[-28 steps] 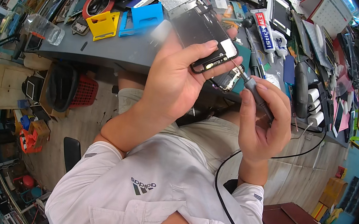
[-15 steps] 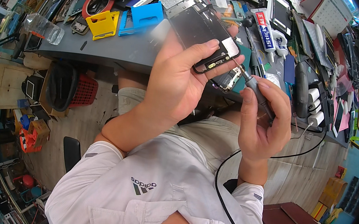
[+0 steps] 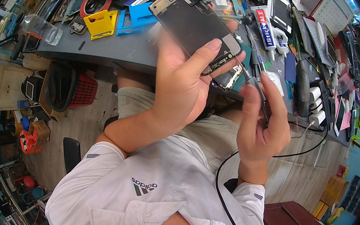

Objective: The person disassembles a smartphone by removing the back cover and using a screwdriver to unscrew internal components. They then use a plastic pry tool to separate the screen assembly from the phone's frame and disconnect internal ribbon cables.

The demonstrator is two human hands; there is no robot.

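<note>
Gripped by my left hand [image 3: 177, 78], a phone screen assembly [image 3: 189, 21] is tilted above the desk edge with its black back side up. The thumb presses on it near the lower right end, and the fingers wrap underneath. My right hand [image 3: 262, 127] grips a slim screwdriver [image 3: 254, 85] with a grey handle. Its thin shaft points at the small metal parts on the screen's lower right end; whether the tip touches them I cannot tell. Below that end, an opened phone body [image 3: 228, 79] lies partly hidden on a green mat [image 3: 243, 59].
On the grey desk [image 3: 102, 51] stand a yellow holder [image 3: 100, 25] and a blue holder [image 3: 135, 19], with a clear plastic container [image 3: 44, 29] farther left. A glue tube [image 3: 264, 28], a white bottle [image 3: 280, 43] and a power strip [image 3: 320, 105] crowd the right side.
The screen assembly has turned slightly in my left hand, and more of its upper left end shows. My right hand and the screwdriver have shifted only a little.
</note>
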